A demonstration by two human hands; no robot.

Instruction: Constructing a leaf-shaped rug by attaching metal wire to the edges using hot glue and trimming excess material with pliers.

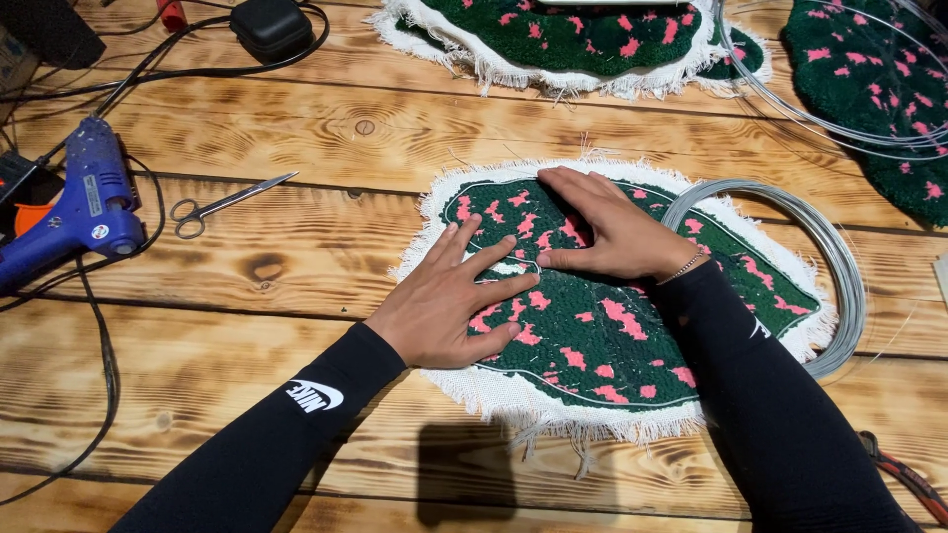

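Fingers (481,259) of the left hand (449,301) are spread and laid flat, grasping nothing, pressing on the left part of a green tufted piece with pink blotches (602,336). Those of the right hand (607,232) lie flat too, held close together, with the thumb stretched toward the left fingertips; they rest on the upper middle of the same piece and grip nothing. Both hands come out of long black sleeves, and the right wrist wears a thin chain bracelet (688,264).

That green piece lies face-down (its flat woven backing shows) on a wooden table (296,326), ringed by a frayed white cloth border (513,395). Just beside its right edge, partly under the border, sits a coil of grey wire (839,286).

Left of the hands, well apart, small scissors (222,204) lie on the boards, and farther left a blue glue gun (84,212) with its black cord. At the top edge lie another green and pink tufted piece (563,35) and a third one (874,89) at the top right under loops of wire. A black case (270,25) sits at the top left.
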